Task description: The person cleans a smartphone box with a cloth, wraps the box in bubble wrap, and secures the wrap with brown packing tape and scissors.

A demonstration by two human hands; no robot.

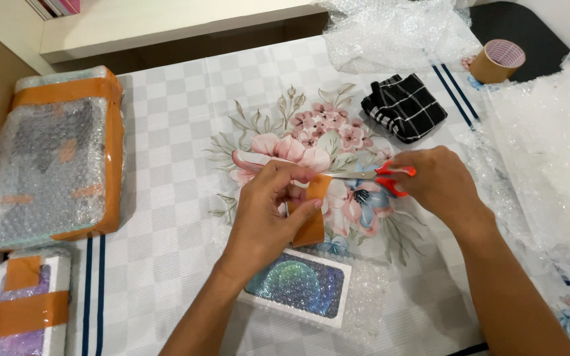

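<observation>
Cutting a strip of brown tape

While my left hand [268, 204] pinches the brown tape strip [313, 214] taut, my right hand [440, 181] grips the red-handled scissors [377, 177], blades at the strip's top edge, probably mid-cut. Next, I judge, comes closing the blades clear of my fingers. Bubble-wrapped box [301, 285] lies just below; taped parcel [57, 161] well left, tape roll [496, 60] and black cloth [404, 105] far off, nothing blocking

Brown tape strip [313, 217]: glossy, smooth. Scissors [371, 177]: metal blades, red plastic handles. Box [298, 285] sheathed in bubble wrap. Bedsheet [166, 132]: matt woven cloth.
</observation>
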